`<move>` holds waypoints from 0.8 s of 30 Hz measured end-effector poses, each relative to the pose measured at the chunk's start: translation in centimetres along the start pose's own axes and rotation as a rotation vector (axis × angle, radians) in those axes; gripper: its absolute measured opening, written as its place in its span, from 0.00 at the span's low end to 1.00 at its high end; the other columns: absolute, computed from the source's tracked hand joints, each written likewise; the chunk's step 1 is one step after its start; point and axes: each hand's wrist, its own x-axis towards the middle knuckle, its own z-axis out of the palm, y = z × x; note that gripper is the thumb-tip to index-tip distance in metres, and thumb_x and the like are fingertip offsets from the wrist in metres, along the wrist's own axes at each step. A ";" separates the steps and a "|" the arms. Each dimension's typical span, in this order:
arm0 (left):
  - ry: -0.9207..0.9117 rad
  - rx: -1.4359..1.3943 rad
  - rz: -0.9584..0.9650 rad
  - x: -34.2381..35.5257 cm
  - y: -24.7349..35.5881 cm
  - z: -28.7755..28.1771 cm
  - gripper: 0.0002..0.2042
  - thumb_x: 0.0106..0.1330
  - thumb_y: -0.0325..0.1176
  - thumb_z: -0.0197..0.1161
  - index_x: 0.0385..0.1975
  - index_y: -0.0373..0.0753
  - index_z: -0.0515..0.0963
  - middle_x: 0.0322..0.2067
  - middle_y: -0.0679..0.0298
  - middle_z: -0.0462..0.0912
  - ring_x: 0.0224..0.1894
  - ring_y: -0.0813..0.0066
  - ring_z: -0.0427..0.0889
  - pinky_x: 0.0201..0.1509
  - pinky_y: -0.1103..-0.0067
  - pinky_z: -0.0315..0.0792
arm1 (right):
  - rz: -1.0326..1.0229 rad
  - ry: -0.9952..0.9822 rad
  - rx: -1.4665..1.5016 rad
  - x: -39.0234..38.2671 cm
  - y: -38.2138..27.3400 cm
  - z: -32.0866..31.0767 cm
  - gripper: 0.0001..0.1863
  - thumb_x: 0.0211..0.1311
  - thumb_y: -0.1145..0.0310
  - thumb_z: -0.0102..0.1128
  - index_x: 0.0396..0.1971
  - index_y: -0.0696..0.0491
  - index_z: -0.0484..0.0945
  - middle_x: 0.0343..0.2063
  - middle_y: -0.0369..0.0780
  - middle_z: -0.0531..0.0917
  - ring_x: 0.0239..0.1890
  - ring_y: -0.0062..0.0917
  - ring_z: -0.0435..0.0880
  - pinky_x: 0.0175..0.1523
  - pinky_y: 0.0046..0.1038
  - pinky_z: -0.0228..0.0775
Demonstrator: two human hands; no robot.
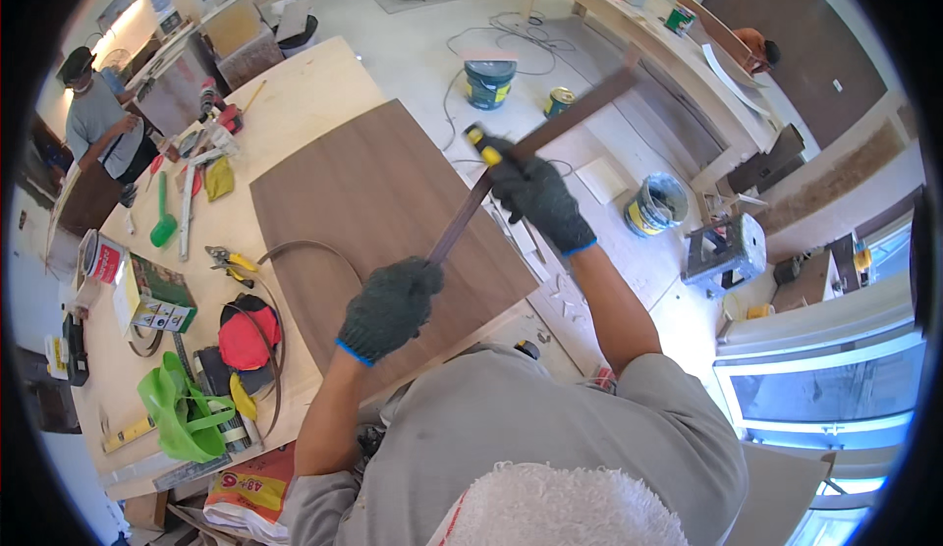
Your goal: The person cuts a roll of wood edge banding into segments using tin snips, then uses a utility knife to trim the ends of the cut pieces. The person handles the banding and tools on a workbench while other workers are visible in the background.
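My left hand (391, 305), in a dark grey knitted glove with a blue cuff, is closed round the near end of a long, narrow brown strip (580, 109). The strip slants up and away to the right, above a brown wood-grain panel (344, 188) lying on the table. Farther along it, my right hand (540, 197), gloved alike, is closed on a black-and-yellow hand tool (482, 143), held against the strip. The tool's working end is hidden, so its exact kind does not show. A thin curved brown band (319, 247) lies across the panel's left side.
Yellow-handled pliers (233, 263), a red-and-black pouch (249, 335), a green plastic holder (182, 409), a tin (155, 296) and a green scoop (163, 220) lie left on the table. Buckets (656, 204) and a stool (727, 253) stand right. Cables cross the floor. Other people (103, 119) are farther off.
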 end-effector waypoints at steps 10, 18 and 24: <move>-0.198 0.274 0.043 -3.0 -0.6 -0.8 0.06 0.60 0.29 0.58 0.35 0.37 0.76 0.26 0.54 0.76 0.25 0.57 0.81 0.30 0.64 0.75 | 0.182 0.217 0.029 2.7 7.8 -3.4 0.23 0.71 0.59 0.56 0.62 0.52 0.74 0.23 0.33 0.80 0.20 0.14 0.75 0.22 0.19 0.68; -0.206 0.413 0.246 -6.5 -3.1 -0.9 0.11 0.54 0.26 0.60 0.39 0.38 0.75 0.33 0.54 0.75 0.29 0.53 0.79 0.31 0.62 0.72 | 0.195 0.226 0.058 2.8 11.5 -5.2 0.24 0.72 0.59 0.55 0.64 0.49 0.72 0.21 0.32 0.77 0.19 0.14 0.73 0.23 0.20 0.68; -0.180 0.533 0.258 -8.3 -3.2 -1.8 0.11 0.55 0.28 0.59 0.39 0.39 0.75 0.34 0.56 0.76 0.31 0.56 0.79 0.33 0.64 0.72 | 0.232 0.155 0.052 3.5 9.8 -4.9 0.22 0.71 0.61 0.56 0.63 0.50 0.73 0.22 0.33 0.79 0.20 0.15 0.75 0.24 0.21 0.72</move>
